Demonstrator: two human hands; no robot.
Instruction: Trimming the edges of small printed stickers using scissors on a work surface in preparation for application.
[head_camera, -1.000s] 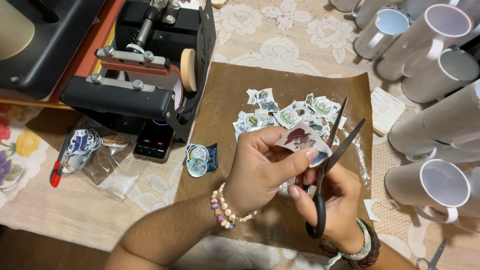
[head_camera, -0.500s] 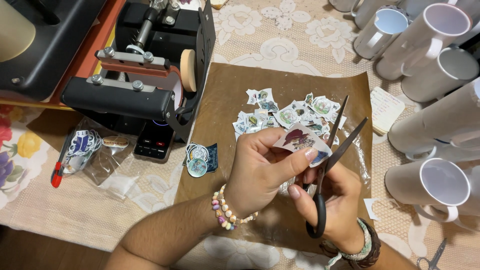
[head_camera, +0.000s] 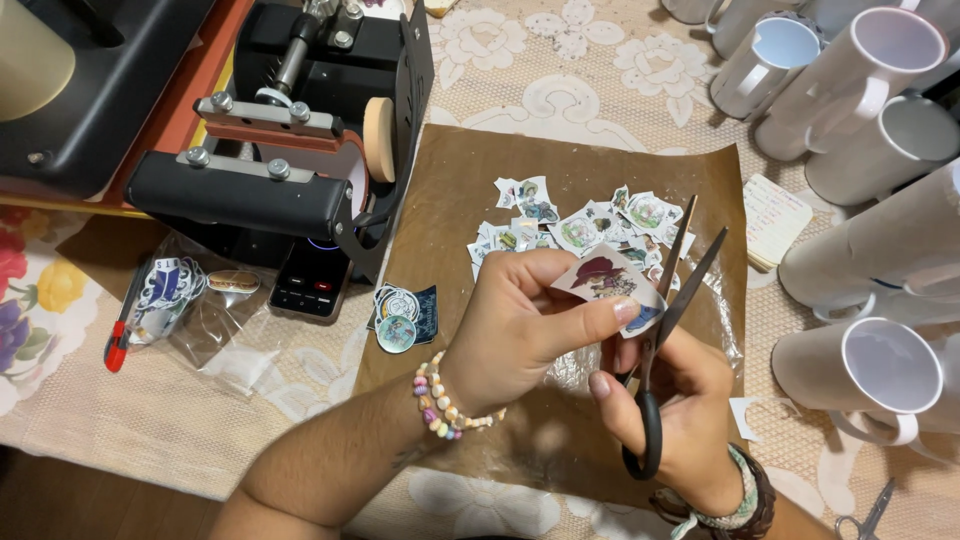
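Black handles: the scissors (head_camera: 662, 340) have black loops, and the right hand (head_camera: 672, 410) is clenched through them, low at the near edge of the view.
Blades: they stand apart in a narrow V and point up and away from the person.
Left hand (head_camera: 520, 325): it grasps the paper cutout (head_camera: 612, 282) between thumb and fingertips (head_camera: 626, 311); a bead bracelet (head_camera: 442, 408) is on the wrist.
Cutout position: it is above the right hand, and its right edge lies just at the blades, near the pivot; I cannot tell if the blades touch it.
Cutout look: small white paper, slightly curved, with a printed figure in dark red and brown.
Under the hands: a brown paper sheet (head_camera: 470, 180) on a lace tablecloth (head_camera: 580, 70).
Further: a pile of cut stickers (head_camera: 580, 225) lies on the sheet beyond the hands.
Left side: a black mug press (head_camera: 280, 150), with a clear bag of stickers (head_camera: 180, 300) near it.
Right side: white mugs (head_camera: 860, 90) lie on their sides.
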